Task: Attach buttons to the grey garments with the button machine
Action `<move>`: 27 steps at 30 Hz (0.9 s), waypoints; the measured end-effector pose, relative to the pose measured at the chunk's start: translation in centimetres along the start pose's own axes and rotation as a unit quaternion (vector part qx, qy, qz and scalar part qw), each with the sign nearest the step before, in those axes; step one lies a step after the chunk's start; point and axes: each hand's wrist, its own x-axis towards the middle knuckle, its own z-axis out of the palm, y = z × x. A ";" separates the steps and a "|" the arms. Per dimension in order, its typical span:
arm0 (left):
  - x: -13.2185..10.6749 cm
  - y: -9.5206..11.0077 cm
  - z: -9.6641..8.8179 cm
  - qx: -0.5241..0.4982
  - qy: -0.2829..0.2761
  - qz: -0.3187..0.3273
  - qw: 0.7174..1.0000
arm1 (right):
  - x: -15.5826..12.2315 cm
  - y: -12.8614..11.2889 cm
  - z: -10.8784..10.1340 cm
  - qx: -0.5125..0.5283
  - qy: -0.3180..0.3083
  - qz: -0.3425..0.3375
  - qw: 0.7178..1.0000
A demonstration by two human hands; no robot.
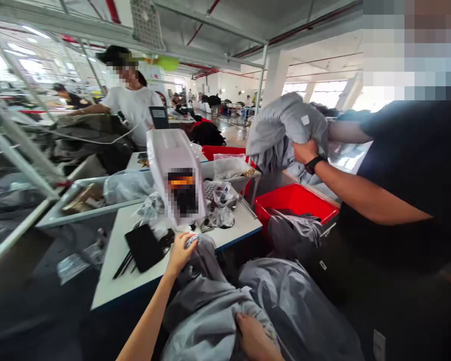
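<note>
A grey garment (210, 306) lies bunched in front of me, below the edge of the white table. My left hand (182, 253) is closed with its fingertips on a narrow end of the cloth, just under the front of a white machine (161, 165). Lower down, my right hand (253, 336) grips a fold of the same garment, its fingertips hidden in the fabric. More grey cloth (285, 291) is heaped to the right of it.
The white table (113, 281) carries a black pad (143, 248) and plastic bags (221, 218). A red bin (296, 195) stands to the right with grey cloth at it. Beside it, a co-worker in black (398, 165) holds a grey bundle (285, 120). Another person (135, 100) stands beyond the machine.
</note>
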 end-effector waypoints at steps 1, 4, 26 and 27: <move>0.0 0.2 -0.2 0.000 -0.009 0.009 1.000 | -0.3 0.0 -0.5 -0.001 -0.014 0.007 1.000; 0.0 0.5 -0.5 0.008 -0.016 0.021 1.000 | -0.5 -0.6 -2.7 0.021 -0.021 -0.019 0.999; -1.1 1.6 -1.3 0.013 -0.016 -0.008 1.000 | 21.6 -13.4 -11.0 0.165 0.325 -0.022 0.931; -1.1 1.6 -1.3 0.011 -0.013 -0.009 1.000 | 21.6 -13.3 -11.0 0.167 0.324 -0.023 0.931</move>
